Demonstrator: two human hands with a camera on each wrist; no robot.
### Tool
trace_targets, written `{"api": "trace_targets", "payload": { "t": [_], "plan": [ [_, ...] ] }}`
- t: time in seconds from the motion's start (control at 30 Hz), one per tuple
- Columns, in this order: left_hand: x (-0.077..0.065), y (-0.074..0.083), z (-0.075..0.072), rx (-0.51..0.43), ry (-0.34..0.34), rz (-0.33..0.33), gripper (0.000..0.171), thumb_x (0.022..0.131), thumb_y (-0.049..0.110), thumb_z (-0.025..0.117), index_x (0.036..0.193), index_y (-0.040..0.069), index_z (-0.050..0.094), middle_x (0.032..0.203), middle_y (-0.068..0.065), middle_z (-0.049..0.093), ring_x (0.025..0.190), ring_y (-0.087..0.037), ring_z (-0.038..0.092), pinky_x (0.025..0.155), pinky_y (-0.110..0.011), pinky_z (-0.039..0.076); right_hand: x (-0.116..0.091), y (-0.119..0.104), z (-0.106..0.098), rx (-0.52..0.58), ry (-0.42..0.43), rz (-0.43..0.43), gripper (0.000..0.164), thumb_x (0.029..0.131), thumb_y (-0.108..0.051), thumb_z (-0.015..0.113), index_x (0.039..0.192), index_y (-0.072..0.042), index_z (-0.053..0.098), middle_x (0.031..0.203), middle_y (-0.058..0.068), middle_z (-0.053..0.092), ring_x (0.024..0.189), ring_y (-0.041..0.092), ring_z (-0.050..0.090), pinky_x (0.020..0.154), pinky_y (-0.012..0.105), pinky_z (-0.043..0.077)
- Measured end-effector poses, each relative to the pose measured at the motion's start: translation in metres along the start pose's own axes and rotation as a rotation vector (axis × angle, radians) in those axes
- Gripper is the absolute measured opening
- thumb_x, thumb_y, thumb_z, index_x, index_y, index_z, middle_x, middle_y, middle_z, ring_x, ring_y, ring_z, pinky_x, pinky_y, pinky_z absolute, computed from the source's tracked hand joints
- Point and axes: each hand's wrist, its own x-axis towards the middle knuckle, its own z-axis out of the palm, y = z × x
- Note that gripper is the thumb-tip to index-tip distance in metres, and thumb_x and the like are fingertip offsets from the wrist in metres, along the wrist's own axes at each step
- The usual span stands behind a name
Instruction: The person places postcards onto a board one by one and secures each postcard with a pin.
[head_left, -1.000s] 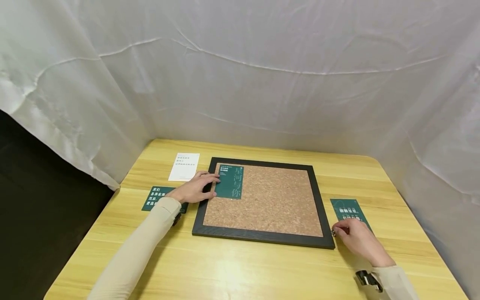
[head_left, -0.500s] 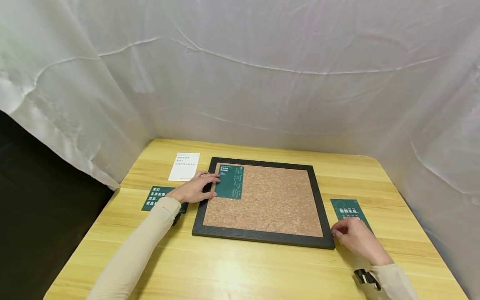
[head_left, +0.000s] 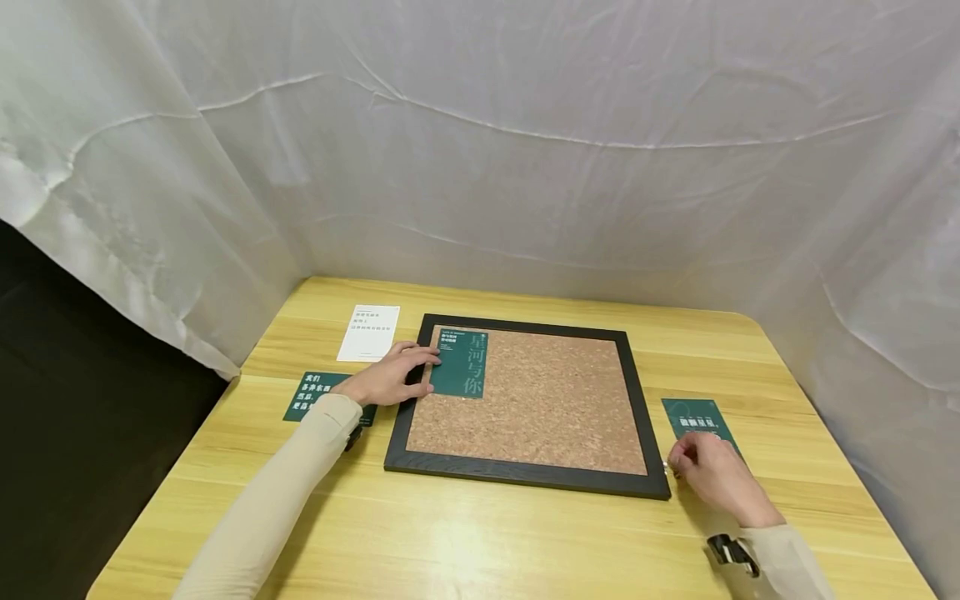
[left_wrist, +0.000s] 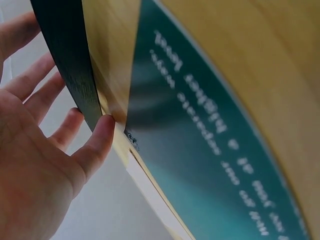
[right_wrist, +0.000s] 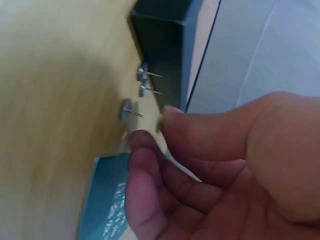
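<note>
A green printed card (head_left: 459, 363) lies on the left of the cork board (head_left: 540, 408). My left hand (head_left: 393, 374) rests across the board's left frame, with spread fingers touching the card. In the left wrist view, its fingers (left_wrist: 37, 95) lie along the dark frame. Beyond the board's near right corner, my right hand (head_left: 716, 473) is low over the table, beside several thumbtacks (right_wrist: 128, 109) standing point up. Its thumb and curved forefinger have a small gap between their tips, with nothing visible in it. Another green card (head_left: 693, 417) lies partly beneath that hand.
A white card (head_left: 369, 333) lies behind the left hand. One more green card (head_left: 303, 398) is partly covered by the left wrist. The board's black frame (head_left: 517, 471) stands slightly above the wooden table (head_left: 420, 533). A pale curtain (head_left: 525, 192) surrounds the table.
My right hand closed in over the thumbtacks, then drew slightly right, so the tacks show again beside the frame. The left hand and the card under it have not moved.
</note>
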Motion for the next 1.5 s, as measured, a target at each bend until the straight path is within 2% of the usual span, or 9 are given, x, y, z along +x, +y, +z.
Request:
{"api": "trace_targets", "payload": {
  "t": [0.17, 0.4, 0.57, 0.8, 0.97, 1.03, 1.17, 1.3, 1.5],
  "plan": [
    [-0.001, 0.000, 0.000, -0.002, 0.003, 0.005, 0.052, 0.104, 0.030, 0.063, 0.149, 0.007, 0.053, 0.165, -0.014, 0.040, 0.154, -0.045, 0.025, 0.120, -0.065, 0.032, 0.004, -0.004, -0.006, 0.031, 0.091, -0.040, 0.011, 0.098, 0.001, 0.058, 0.092, -0.001, 0.066, 0.079, 0.005, 0.063, 0.066, 0.012, 0.051, 0.055, 0.024, 0.042],
    [0.000, 0.000, 0.001, -0.001, -0.001, 0.000, 0.052, 0.104, 0.030, 0.063, 0.149, 0.007, 0.053, 0.165, -0.014, 0.039, 0.155, -0.046, 0.025, 0.121, -0.064, 0.032, 0.019, -0.016, -0.011, 0.117, 0.150, -0.075, 0.013, 0.101, -0.013, 0.066, 0.100, -0.001, 0.072, 0.083, 0.009, 0.070, 0.065, 0.011, 0.055, 0.056, 0.024, 0.046],
    [0.000, 0.000, 0.001, 0.000, 0.000, 0.005, 0.052, 0.104, 0.031, 0.063, 0.149, 0.007, 0.053, 0.165, -0.015, 0.039, 0.154, -0.046, 0.025, 0.121, -0.065, 0.031, 0.040, -0.028, -0.013, 0.244, 0.115, -0.074, 0.028, 0.105, -0.025, 0.064, 0.107, 0.001, 0.074, 0.088, 0.015, 0.075, 0.068, 0.015, 0.066, 0.059, 0.027, 0.055],
    [0.000, 0.000, 0.001, -0.002, -0.007, 0.000, 0.053, 0.104, 0.031, 0.062, 0.150, 0.007, 0.052, 0.166, -0.014, 0.038, 0.155, -0.045, 0.024, 0.121, -0.064, 0.031, 0.074, -0.052, -0.015, 0.498, 0.023, -0.022, 0.037, 0.102, -0.023, 0.068, 0.120, 0.009, 0.070, 0.106, 0.022, 0.078, 0.085, 0.020, 0.077, 0.076, 0.032, 0.064],
    [0.001, -0.001, 0.001, 0.002, -0.008, 0.004, 0.053, 0.104, 0.031, 0.062, 0.150, 0.007, 0.052, 0.166, -0.014, 0.038, 0.155, -0.045, 0.025, 0.121, -0.064, 0.031, 0.097, -0.071, -0.012, 0.491, 0.019, -0.018, 0.040, 0.099, -0.029, 0.072, 0.122, 0.004, 0.074, 0.100, 0.015, 0.078, 0.082, 0.017, 0.072, 0.074, 0.031, 0.061],
    [0.001, -0.001, 0.001, 0.005, -0.008, 0.004, 0.053, 0.104, 0.031, 0.062, 0.150, 0.008, 0.052, 0.166, -0.014, 0.038, 0.155, -0.045, 0.025, 0.121, -0.064, 0.031, 0.106, -0.082, -0.011, 0.496, 0.017, -0.036, 0.039, 0.100, -0.028, 0.071, 0.123, 0.004, 0.073, 0.100, 0.017, 0.078, 0.082, 0.018, 0.072, 0.075, 0.032, 0.061],
    [0.001, -0.002, 0.000, 0.008, -0.006, 0.002, 0.053, 0.104, 0.031, 0.062, 0.150, 0.008, 0.052, 0.166, -0.014, 0.039, 0.155, -0.044, 0.025, 0.122, -0.064, 0.032, 0.122, -0.104, -0.007, 0.531, 0.000, -0.042, 0.038, 0.102, -0.025, 0.067, 0.128, 0.002, 0.072, 0.114, 0.021, 0.076, 0.092, 0.021, 0.076, 0.089, 0.042, 0.062],
    [0.001, -0.001, 0.000, -0.004, -0.010, -0.001, 0.053, 0.104, 0.031, 0.063, 0.151, 0.008, 0.052, 0.166, -0.013, 0.038, 0.155, -0.044, 0.024, 0.122, -0.064, 0.031, 0.136, -0.125, -0.003, 0.559, -0.024, -0.038, 0.033, 0.103, -0.020, 0.066, 0.130, -0.001, 0.072, 0.131, 0.023, 0.070, 0.107, 0.024, 0.076, 0.103, 0.052, 0.056],
    [0.000, -0.001, 0.002, -0.016, -0.011, -0.001, 0.053, 0.104, 0.031, 0.062, 0.151, 0.007, 0.052, 0.166, -0.014, 0.037, 0.155, -0.045, 0.023, 0.122, -0.064, 0.030, 0.155, -0.152, 0.007, 0.537, -0.054, -0.061, 0.029, 0.101, -0.014, 0.067, 0.127, -0.001, 0.073, 0.131, 0.024, 0.070, 0.110, 0.029, 0.074, 0.103, 0.055, 0.055]
  ]
}}
